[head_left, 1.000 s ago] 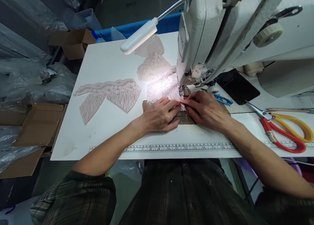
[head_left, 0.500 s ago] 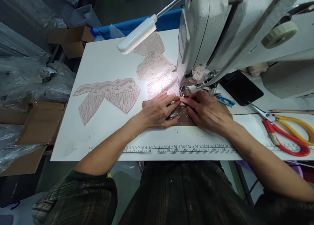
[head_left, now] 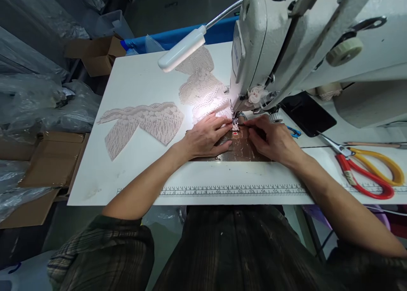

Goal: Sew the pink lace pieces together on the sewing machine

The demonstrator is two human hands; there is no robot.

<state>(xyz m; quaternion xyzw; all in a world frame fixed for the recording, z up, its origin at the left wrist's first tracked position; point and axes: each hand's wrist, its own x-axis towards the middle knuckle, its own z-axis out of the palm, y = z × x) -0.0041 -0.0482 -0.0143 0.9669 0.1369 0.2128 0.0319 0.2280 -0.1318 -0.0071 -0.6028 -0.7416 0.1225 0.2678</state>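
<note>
Under the sewing machine's presser foot point(head_left: 235, 120) lies a strip of pale pink lace point(head_left: 210, 105), brightly lit by the lamp. My left hand point(head_left: 206, 137) rests flat on the near edge of the lace, fingers stretched toward the foot, thumb apart. Just right of the foot is my right hand point(head_left: 270, 136), its fingers bent; whether anything is between their tips is hidden. A brown, thread-strewn plate point(head_left: 244, 149) shows beneath both hands. Further left, a separate cut lace piece point(head_left: 160, 120) lies flat on the white table point(head_left: 143, 81).
A white lamp point(head_left: 182, 49) hangs over the lace. The sewing machine head point(head_left: 254, 49) rises beside my right hand. To the right lie a black phone point(head_left: 308, 113), scissors point(head_left: 349, 153) with red and yellow handles, and a blue thread snipper point(head_left: 294, 132). Cardboard boxes point(head_left: 52, 159) stand left.
My right hand has drawn slightly right, away from the lace edge at the foot, and its fingertips are now apart from my left hand's. The lace's end has reached the foot.
</note>
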